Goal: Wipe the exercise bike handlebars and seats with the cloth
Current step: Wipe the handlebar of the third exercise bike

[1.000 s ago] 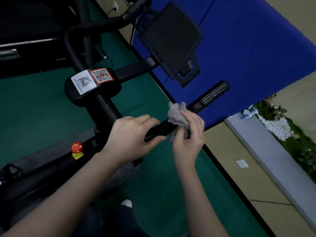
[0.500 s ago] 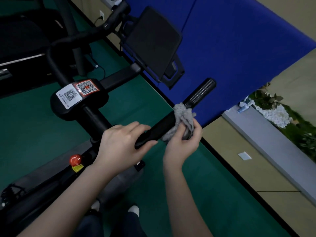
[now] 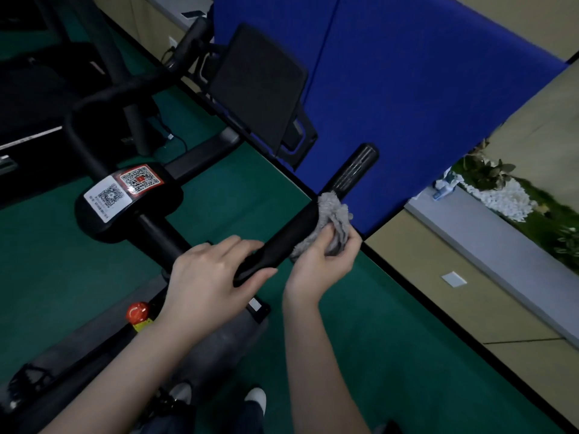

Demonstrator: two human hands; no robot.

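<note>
The cloth (image 3: 334, 221) has travelled up the right handlebar (image 3: 313, 220) over the last second: a second ago it sat close to the left hand, and now it is bunched round the bar about midway, just short of the ribbed end piece (image 3: 355, 169) at the far right. The right hand (image 3: 326, 258) has gone with it, its grip closed on the grey cloth and pressing it against the bar from the near side. The left hand (image 3: 213, 277) has not shifted along the bar; its grip stays wrapped round the near end, thumb under and fingers over, steadying the bike.

That reads as an outward wiping stroke under way. The near stretch of this bar now shows bare and black between the two hands, so it has likely been covered, while the ribbed end is not yet reached. The far-left bar (image 3: 125, 86) beyond the QR stickers (image 3: 125, 189) looks untouched, and no seat is in view, so most of the job seems to lie ahead.
</note>
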